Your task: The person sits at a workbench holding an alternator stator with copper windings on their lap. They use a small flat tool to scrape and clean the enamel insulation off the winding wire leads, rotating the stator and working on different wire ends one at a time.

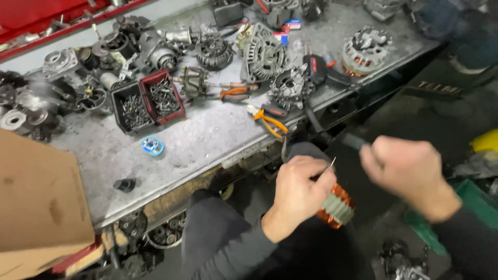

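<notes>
Two small bins [147, 103] sit side by side on the grey workbench [207, 135], left of the middle: the black one [132, 111] and the red one [162, 97] touching it both hold heaps of small metal screws or pins. Left of them, at the edge of view, is a brown cardboard box [36, 202], and behind it a pile of dark motor parts [31, 103]. Just in front of the bins lies a blue roll of wire [153, 146], and nearer the bench edge a small black cap [125, 184].

Further right on the bench lie a pair of orange-handled pliers [236, 92], a second orange-handled pair [271, 123] at the bench edge, and several alternator housings [264, 52], with one more [365, 51] near the far right corner.

Below the bench edge, over my lap, my left hand [300, 189] is closed around a copper-wound rotor [337, 207], fingers wrapped over its top, wrist bent down, forearm in a dark sleeve rising from the lower middle. A thin wire end [332, 162] sticks up just above my knuckles.

My right hand [407, 171] is to the right of the rotor, blurred, curled into a fist on a dark handle [354, 141] that points up and left towards the bench. Its grip is tight; I cannot tell what tool the handle belongs to.
</notes>
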